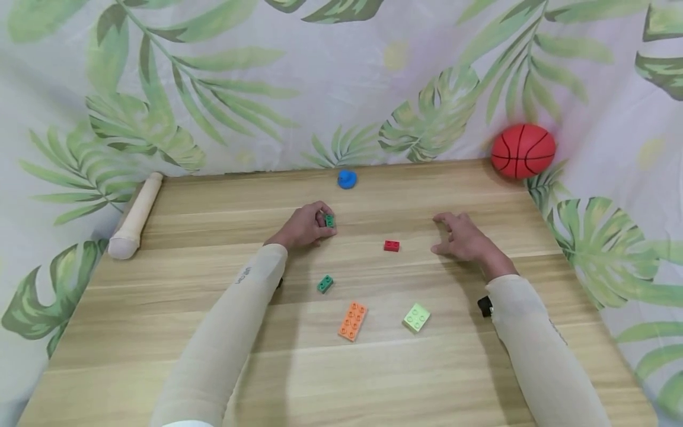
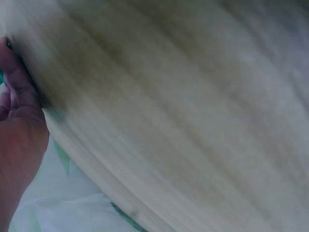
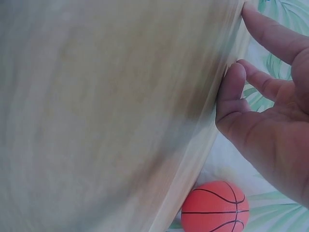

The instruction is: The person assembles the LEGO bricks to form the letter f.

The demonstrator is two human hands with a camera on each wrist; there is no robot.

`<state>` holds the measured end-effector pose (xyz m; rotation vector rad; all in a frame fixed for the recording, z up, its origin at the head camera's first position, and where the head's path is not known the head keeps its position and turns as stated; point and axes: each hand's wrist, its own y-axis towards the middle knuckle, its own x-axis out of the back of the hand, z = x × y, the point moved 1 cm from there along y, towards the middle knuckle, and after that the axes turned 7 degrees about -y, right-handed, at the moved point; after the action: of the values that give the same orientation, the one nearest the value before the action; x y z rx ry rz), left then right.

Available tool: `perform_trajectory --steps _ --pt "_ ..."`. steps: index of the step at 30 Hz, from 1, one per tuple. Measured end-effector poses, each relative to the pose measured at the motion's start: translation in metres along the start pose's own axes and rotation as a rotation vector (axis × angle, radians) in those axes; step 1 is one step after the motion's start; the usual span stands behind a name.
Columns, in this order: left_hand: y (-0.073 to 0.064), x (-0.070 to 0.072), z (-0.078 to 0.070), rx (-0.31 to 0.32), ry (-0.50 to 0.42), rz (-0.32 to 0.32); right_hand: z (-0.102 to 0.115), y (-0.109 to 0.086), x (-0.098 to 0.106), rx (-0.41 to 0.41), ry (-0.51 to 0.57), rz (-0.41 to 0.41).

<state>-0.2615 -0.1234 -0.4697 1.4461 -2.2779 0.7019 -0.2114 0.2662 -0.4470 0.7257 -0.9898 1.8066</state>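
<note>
Between the thumb and fingers of my left hand (image 1: 306,225) is a small green toy brick (image 1: 329,221), pinched just above or at the tabletop. In the left wrist view only a sliver of green shows behind the fingers. My right hand (image 1: 463,237) is apart from the bricks, thumb and fingers spread with nothing between them. A red brick (image 1: 392,245) lies between the two hands. Nearer to me lie a second green brick (image 1: 325,284), an orange brick (image 1: 353,321) and a light green brick (image 1: 416,317).
At the table's back edge sits a blue rubber duck (image 1: 347,179). A red toy basketball (image 1: 523,151) rests in the far right corner. On the left edge lies a pale wooden club-like stick (image 1: 136,216). Leaf-patterned cloth (image 1: 341,83) hangs behind the wooden table (image 1: 427,379).
</note>
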Motion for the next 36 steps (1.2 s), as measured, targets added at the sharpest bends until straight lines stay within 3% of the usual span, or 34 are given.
perform_trajectory --steps 26,36 --pt "0.0023 0.0017 -0.0058 0.018 0.012 -0.037 0.0044 0.0006 -0.0008 -0.014 0.008 -0.002" --pt "0.0019 -0.0016 0.0008 0.034 0.0 -0.025 0.0061 -0.0012 -0.0016 -0.033 0.0 0.014"
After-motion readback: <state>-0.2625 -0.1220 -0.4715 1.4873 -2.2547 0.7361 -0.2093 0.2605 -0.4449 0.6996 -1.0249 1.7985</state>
